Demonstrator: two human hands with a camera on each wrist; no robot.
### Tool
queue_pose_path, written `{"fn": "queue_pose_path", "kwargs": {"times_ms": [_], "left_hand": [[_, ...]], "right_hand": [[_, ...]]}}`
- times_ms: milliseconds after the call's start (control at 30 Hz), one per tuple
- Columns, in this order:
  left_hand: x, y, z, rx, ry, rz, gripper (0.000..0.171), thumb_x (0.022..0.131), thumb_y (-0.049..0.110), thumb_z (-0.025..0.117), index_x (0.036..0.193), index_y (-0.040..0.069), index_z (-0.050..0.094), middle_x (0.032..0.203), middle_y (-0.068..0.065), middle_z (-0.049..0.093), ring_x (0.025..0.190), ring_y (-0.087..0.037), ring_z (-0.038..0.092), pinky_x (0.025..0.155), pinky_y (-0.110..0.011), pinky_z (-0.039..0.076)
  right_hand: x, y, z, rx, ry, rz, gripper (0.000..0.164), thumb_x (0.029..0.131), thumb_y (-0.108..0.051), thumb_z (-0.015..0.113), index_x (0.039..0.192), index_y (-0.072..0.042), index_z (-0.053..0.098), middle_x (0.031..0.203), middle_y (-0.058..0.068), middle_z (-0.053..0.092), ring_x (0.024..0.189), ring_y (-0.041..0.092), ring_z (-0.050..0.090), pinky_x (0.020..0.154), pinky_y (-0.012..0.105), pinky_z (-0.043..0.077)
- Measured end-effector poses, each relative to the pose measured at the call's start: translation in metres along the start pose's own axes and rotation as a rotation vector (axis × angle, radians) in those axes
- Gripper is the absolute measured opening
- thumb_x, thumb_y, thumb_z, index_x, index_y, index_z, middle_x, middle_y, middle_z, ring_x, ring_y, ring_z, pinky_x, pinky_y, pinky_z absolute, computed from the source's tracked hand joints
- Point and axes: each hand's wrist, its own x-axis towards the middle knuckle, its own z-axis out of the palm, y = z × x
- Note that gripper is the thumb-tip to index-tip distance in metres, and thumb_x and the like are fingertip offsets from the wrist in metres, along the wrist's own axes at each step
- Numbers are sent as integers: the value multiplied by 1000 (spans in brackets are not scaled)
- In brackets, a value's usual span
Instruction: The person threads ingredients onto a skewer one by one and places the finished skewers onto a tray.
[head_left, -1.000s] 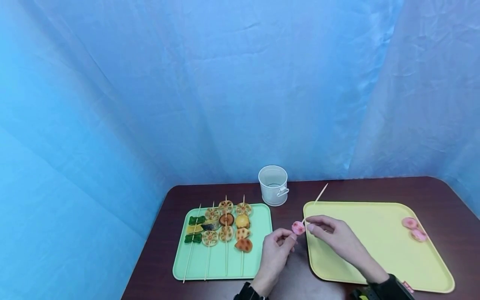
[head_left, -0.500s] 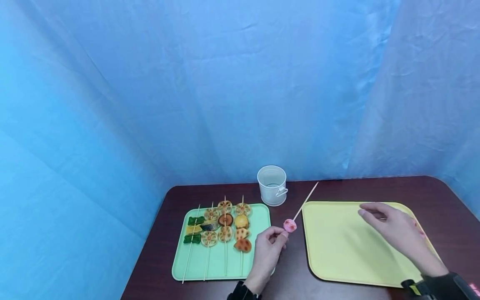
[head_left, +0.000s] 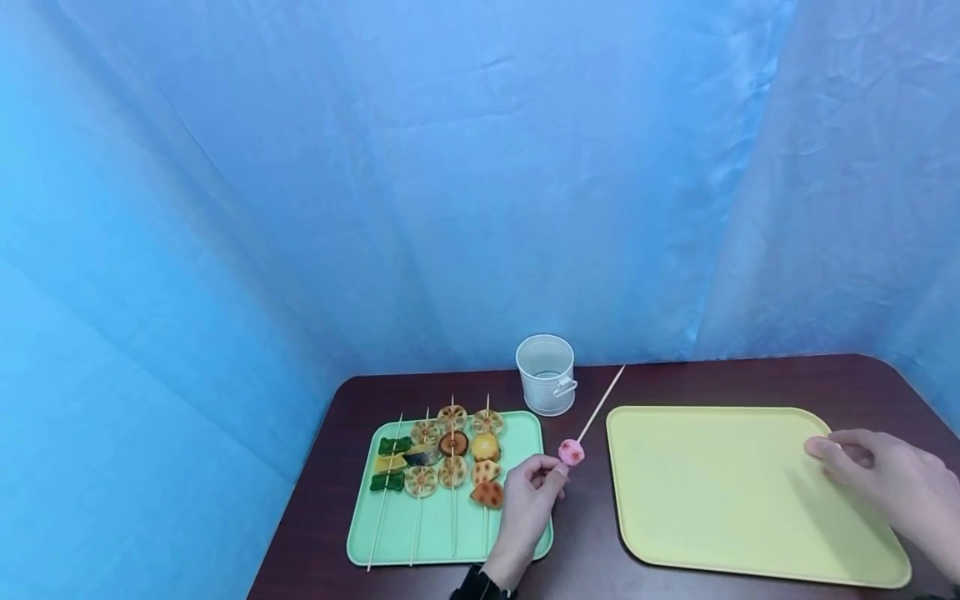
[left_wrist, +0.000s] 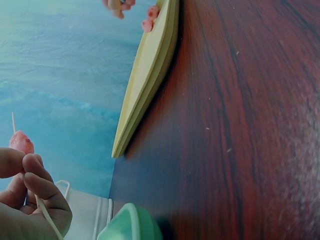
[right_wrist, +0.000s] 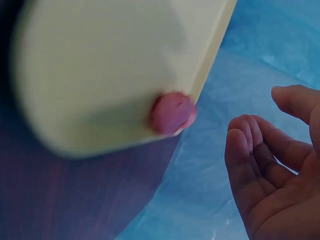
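Note:
My left hand (head_left: 525, 508) pinches a wooden skewer (head_left: 602, 404) between thumb and fingers. One round pink food piece (head_left: 572, 452) with reddish marks is threaded on it, just above the fingertips. The skewer slants up to the right, its bare pointed end beyond the piece. My right hand (head_left: 885, 479) hovers over the right end of the yellow tray (head_left: 720, 492), thumb and fingers apart with nothing between them. Beside it in the right wrist view, loose pink pieces (right_wrist: 172, 112) lie at the tray's edge; in the head view the hand hides them.
On the left, a green tray (head_left: 435, 537) bears several loaded skewers, with lotus root slices (head_left: 421, 481), a mushroom slice (head_left: 453, 443) and green pieces (head_left: 387, 482). A small white bucket (head_left: 546, 383) stands behind, between the trays. Blue cloth (head_left: 480, 183) hangs behind the dark wooden table (head_left: 585, 533).
My right hand has let go of the skewer and moved right across the yellow tray to its far end. My left hand has drifted slightly left with the skewer and pink piece.

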Motion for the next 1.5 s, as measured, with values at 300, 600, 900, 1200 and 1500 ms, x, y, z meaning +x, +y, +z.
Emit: {"fn": "queue_pose_path", "kwargs": {"times_ms": [300,600,900,1200,1500], "left_hand": [[-1,-3,-2,-18,4,-19,17,93,7,70,98,-10,71,77,-5,66,62,-10,56,57,-18,40],[2,-4,-2,-1,21,-24,12,92,6,71,95,-5,72,80,-14,69,61,-10,55,56,-18,40],[2,-3,-2,-8,21,-42,14,93,7,70,96,-6,72,78,-7,67,62,-10,55,56,-18,40],[1,-7,-3,-12,4,-33,15,94,8,70,97,-6,72,77,-5,66,62,-9,57,57,-17,42],[0,-9,-4,-16,6,-20,14,94,8,70,96,-5,72,76,-6,66,62,-10,57,57,-17,42]], "right_hand": [[-1,24,7,-61,75,-51,67,94,-49,71,105,17,66,81,21,69,71,40,64,56,41,42],[-4,29,18,-85,16,-26,57,98,-45,67,104,11,69,80,14,65,71,33,61,61,49,43],[-1,30,22,-86,1,-18,51,99,-38,68,105,12,66,93,32,68,84,56,63,58,50,43],[3,33,25,-110,-31,-12,45,98,-39,67,102,5,69,95,31,68,78,53,62,56,52,43],[3,33,28,-113,-6,-11,40,96,-33,69,103,6,70,93,29,66,83,54,61,59,59,43]]}}
